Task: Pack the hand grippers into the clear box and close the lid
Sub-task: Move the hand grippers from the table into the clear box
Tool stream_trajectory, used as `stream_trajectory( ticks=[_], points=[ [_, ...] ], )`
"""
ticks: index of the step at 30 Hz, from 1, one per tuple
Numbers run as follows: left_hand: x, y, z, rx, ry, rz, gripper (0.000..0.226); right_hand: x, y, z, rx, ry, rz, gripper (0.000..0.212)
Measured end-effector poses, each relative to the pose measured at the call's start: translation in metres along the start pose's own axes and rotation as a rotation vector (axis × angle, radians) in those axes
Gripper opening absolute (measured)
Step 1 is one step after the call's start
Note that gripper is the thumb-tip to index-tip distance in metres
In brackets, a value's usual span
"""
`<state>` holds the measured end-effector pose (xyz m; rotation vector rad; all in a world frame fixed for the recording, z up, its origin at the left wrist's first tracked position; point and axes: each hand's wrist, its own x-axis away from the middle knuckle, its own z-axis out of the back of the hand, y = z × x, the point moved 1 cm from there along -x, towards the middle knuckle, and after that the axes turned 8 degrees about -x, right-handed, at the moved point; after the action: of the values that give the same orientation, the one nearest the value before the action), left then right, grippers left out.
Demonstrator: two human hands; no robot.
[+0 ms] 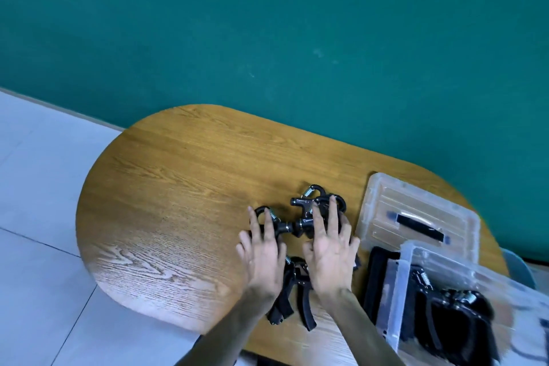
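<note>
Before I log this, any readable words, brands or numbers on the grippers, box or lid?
None can be read.
Black hand grippers with steel springs: faint pale marks on the bodies, too small and blurred.
Clear plastic lid with black handle: no text visible.
Clear plastic box: blurred by motion, nothing legible.

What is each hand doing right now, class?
Left hand: open, fingers straight, resting on hand grippers.
Right hand: open, fingers straight, resting on the same pile.
</note>
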<state>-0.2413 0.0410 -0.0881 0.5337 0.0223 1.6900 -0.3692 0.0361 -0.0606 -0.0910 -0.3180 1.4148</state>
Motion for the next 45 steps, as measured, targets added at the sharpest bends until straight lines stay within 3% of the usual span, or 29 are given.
stream_trajectory(
  ticks=[9,20,26,33,45],
  points=[
    [0.018,0.09,0.028,0.071,0.154,-0.115,0.067,0.008,0.051,0.075,-0.056,0.206,-0.1,0.085],
    [0.08,0.214,0.006,0.062,0.11,-0.292,0.074,0.057,0.17,0.128,-0.044,0.339,-0.283,0.09],
    [0.111,0.25,-0.028,-0.05,0.043,-0.442,0.078,0.079,0.203,0.132,-0.041,0.347,-0.324,0.091],
    [0.123,0.268,-0.054,-0.097,0.031,-0.434,0.074,0.101,0.242,0.128,-0.117,0.384,-0.436,0.091],
    [0.142,0.276,-0.101,-0.093,0.056,-0.456,0.072,0.128,0.292,0.086,-0.191,0.284,-0.552,0.086]
  ],
)
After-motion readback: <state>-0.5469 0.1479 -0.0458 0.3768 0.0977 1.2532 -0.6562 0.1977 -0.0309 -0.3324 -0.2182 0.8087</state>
